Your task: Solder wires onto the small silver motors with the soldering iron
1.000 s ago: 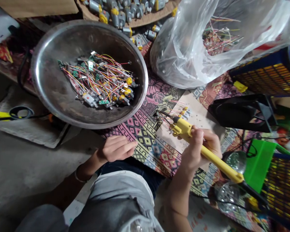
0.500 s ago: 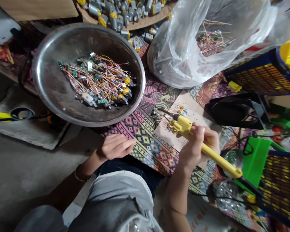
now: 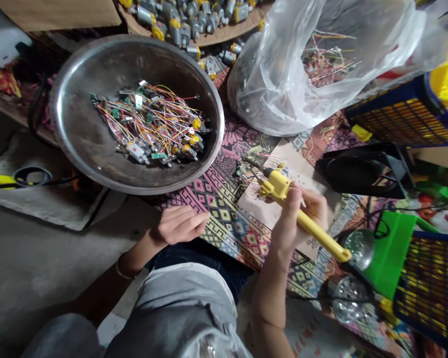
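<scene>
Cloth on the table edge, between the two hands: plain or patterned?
Patterned: the cloth shows multicoloured diamonds and angular line motifs, clearest in the head view.

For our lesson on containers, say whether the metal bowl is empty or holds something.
It holds something: wired parts with small green boards lie heaped in the metal bowl, leaving bare metal on its left side.

**Our head-worn view, forward and down**

We look from the person's head over the shirt (image 3: 182, 303), steeply down onto the desk (image 3: 226, 219). We sit close above the left hand (image 3: 182, 224) and right hand (image 3: 300, 214), framing the bowl (image 3: 80, 124) at left and plastic bag (image 3: 269, 94) at far right.
</scene>
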A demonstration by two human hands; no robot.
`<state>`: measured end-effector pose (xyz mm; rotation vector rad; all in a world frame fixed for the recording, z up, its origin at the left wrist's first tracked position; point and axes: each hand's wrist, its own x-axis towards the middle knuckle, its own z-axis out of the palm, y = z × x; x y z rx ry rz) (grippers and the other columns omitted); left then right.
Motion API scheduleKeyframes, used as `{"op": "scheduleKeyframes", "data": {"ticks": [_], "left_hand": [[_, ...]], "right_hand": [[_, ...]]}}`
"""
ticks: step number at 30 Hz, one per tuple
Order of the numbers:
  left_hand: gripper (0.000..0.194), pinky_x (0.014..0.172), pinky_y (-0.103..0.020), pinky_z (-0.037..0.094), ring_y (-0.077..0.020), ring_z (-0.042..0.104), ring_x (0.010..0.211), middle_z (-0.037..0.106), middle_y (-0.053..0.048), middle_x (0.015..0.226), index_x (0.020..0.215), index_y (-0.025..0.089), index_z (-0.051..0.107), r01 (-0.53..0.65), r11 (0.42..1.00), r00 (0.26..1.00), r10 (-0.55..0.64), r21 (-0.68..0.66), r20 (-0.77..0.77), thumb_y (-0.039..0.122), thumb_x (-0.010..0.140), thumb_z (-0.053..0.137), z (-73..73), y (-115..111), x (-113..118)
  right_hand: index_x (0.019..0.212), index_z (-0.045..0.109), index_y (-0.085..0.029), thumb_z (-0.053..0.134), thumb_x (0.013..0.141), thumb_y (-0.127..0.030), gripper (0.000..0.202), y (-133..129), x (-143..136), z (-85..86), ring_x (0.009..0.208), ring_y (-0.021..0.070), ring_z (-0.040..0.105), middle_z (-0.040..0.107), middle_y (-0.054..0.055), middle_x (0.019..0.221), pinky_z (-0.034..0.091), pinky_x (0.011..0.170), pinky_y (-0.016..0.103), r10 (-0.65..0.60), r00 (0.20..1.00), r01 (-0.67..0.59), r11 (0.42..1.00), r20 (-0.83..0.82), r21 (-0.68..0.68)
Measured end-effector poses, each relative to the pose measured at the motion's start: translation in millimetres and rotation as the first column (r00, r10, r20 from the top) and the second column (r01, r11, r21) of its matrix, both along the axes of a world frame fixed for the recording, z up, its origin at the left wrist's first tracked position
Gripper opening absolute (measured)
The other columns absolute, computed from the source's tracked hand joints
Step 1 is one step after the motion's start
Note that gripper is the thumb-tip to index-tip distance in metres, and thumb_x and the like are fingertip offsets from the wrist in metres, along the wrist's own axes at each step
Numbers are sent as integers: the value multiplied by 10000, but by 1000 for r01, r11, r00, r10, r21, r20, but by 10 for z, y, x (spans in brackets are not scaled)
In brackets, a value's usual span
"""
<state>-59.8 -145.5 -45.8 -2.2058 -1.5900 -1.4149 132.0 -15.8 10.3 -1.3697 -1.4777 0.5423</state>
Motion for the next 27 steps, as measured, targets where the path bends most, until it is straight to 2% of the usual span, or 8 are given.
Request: {"op": "scheduleKeyframes", "data": {"ticks": [3,6,10,15,17,21,25,27], "left_hand": [[124,535,-235,502,-120,626,497,689,5,641,1067,98,681,-4,1000,1000,4,-7,-8,50,964,632,-3,-3,1],[135,550,-221,506,-114,632,503,693,16,645,1069,127,687,-14,1000,1000,13,-24,-9,67,960,633,-3,-14,-2],[129,547,-220,502,-116,641,508,703,13,659,1067,126,691,-25,1000,1000,25,-14,-10,70,964,639,-24,-24,1],[105,574,-239,532,-132,668,526,731,-15,693,1052,95,699,-52,998,999,53,26,-15,47,973,648,-42,-17,17],[105,583,-235,540,-131,677,534,738,-14,697,1046,109,703,-68,997,997,68,33,-22,49,976,652,-31,-8,22],[103,600,-224,557,-130,696,556,753,-14,709,1029,134,706,-80,996,996,81,36,-33,72,992,634,-20,7,20],[109,637,-219,583,-126,716,584,774,-26,747,1017,139,717,-88,995,995,90,48,-49,71,999,633,3,6,29],[104,645,-210,592,-120,724,606,782,-26,786,1002,134,721,-81,996,996,82,-27,19,105,1034,626,102,14,79]], "right_hand": [[940,687,-195,725,899,-534,344,5,-24,-63,809,146,703,677,29,916,615,612,296,106,994,-106,992,4,-69],[996,674,-207,712,919,-494,300,-4,35,-113,833,150,721,664,21,944,618,597,284,157,987,-159,981,-25,-109],[999,650,-206,715,923,-469,281,-24,131,-139,807,150,726,647,12,942,626,593,292,151,989,-150,986,3,-71],[1033,649,-207,716,929,-423,249,-78,134,-137,784,147,735,657,7,948,636,623,309,197,980,-197,980,-16,-41],[1033,651,-203,708,931,-433,258,-111,114,-123,774,145,731,656,8,935,638,623,310,163,986,-164,986,-26,-20],[986,647,-199,705,918,-478,293,-191,132,-88,748,145,710,639,10,911,627,580,302,7,994,-2,999,-108,44],[932,610,-207,678,916,-530,331,-336,308,-115,728,147,682,615,10,900,598,532,297,-161,960,171,985,-227,25],[921,587,-216,654,925,-538,329,-449,457,-156,719,143,666,599,0,890,583,534,296,-235,933,251,968,-274,24]]}}
